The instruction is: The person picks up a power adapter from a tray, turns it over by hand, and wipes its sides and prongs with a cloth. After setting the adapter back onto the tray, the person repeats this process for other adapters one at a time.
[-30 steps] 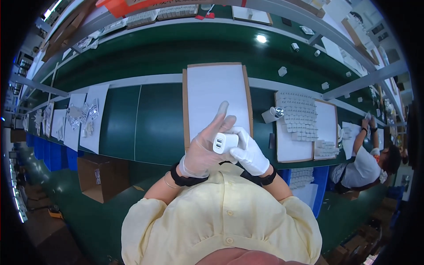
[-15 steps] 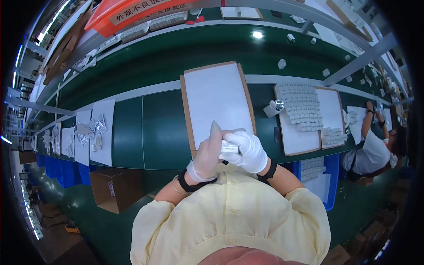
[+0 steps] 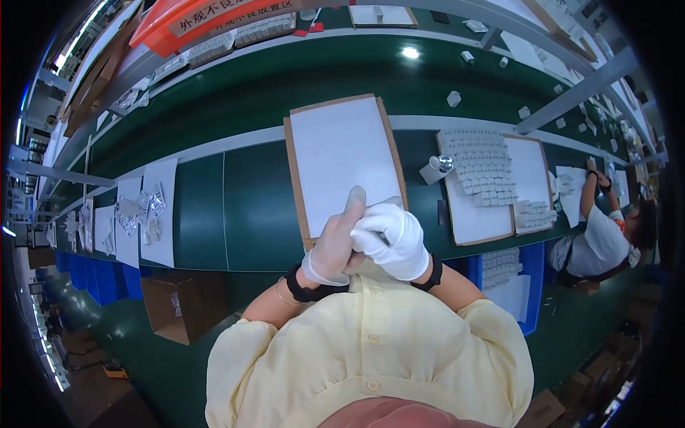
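Observation:
My left hand (image 3: 333,246), in a thin translucent glove, is closed with its thumb pointing up over the near end of a white-covered board (image 3: 344,153) with brown cardboard edges. Against it presses my right hand (image 3: 396,241), in a white cloth glove, its fingers curled in toward the left palm. Whatever lies between the hands is hidden by the fingers. To the right of the board stands a white bottle with a shiny metal top (image 3: 437,169).
Rows of small white blocks (image 3: 481,165) fill a cardboard tray at right; a blue bin (image 3: 531,289) sits below. Bagged parts (image 3: 152,207) lie on paper at left. A metal shelf rail and an orange bin (image 3: 160,32) hang overhead. Another person (image 3: 599,239) works at far right.
A small white block with printing showed between my hands before; now the fingers cover it from view. My right hand has turned and curled further over the left. The view has shifted slightly.

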Available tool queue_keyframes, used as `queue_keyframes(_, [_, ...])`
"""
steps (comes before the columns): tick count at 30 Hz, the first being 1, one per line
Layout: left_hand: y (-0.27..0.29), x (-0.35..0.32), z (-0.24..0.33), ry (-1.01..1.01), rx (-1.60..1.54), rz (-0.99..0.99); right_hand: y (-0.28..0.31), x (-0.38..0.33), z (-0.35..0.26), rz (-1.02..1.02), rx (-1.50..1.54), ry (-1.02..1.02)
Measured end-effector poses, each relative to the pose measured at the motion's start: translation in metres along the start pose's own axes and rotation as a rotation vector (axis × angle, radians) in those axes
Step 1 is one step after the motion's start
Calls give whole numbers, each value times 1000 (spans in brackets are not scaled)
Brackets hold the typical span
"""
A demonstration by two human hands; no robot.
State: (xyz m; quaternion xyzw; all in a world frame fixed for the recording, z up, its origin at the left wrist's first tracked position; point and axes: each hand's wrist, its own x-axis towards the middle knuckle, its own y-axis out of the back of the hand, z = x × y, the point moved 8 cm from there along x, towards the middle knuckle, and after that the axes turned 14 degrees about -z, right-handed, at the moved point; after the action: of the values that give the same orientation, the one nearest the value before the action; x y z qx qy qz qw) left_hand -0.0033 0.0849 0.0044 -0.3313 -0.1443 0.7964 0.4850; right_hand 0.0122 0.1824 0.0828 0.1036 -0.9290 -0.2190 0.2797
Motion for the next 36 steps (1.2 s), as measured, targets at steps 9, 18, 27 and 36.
queue_keyframes(9, [-13,-17,54,-839,562,558,-9,-24,74,-6,587,-627])
queue_keyframes(18, [21,17,-12,-318,-296,79,-4,-21,31,81,-92,-244])
queue_keyframes(27, [0,-14,28,-539,136,241,-3,-32,13,107,-245,-79])
queue_keyframes(36, [-6,-33,40,-969,695,514,-3,-31,-2,88,-232,26])
